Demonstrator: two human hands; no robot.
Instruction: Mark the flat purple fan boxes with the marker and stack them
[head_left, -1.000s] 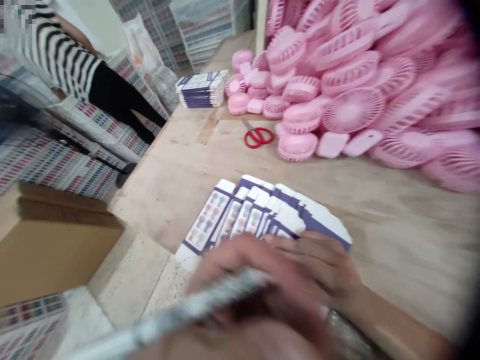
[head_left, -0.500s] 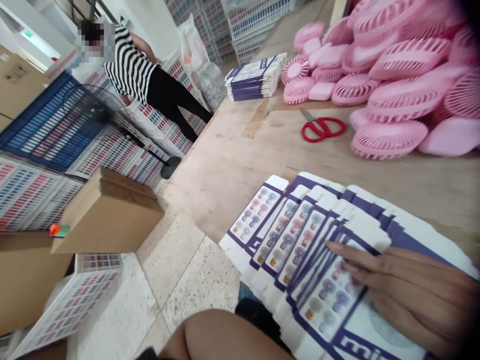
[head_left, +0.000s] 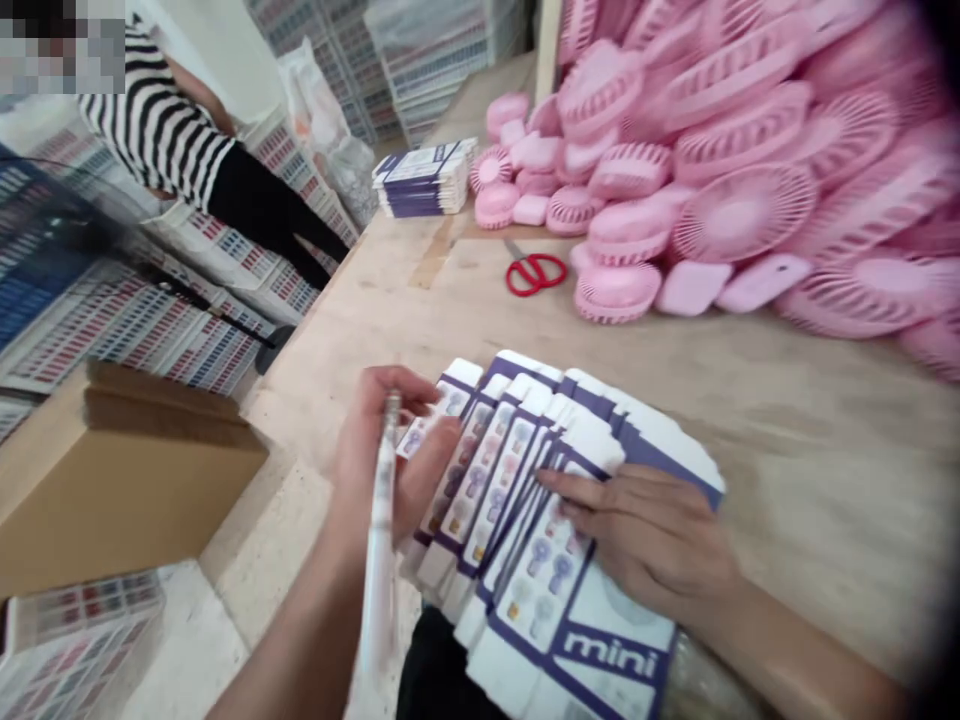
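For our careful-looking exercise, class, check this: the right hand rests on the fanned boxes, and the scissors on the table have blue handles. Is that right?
Not quite: in the head view, the scissors have red handles, not blue. They do lie on the table, and the right hand rests on the fanned boxes.

Pale wooden table (head_left: pixel 450 320) in front of me, stretching from lower right to upper centre. A big heap of pink plastic fans (head_left: pixel 742 215) fills its upper right; a stack of purple-and-white boxes (head_left: pixel 424 190) sits at upper centre. Red-handled scissors (head_left: pixel 536 275) lie between heap and middle. Flat cartons (head_left: pixel 510 475) fan across lower centre, past my edge.
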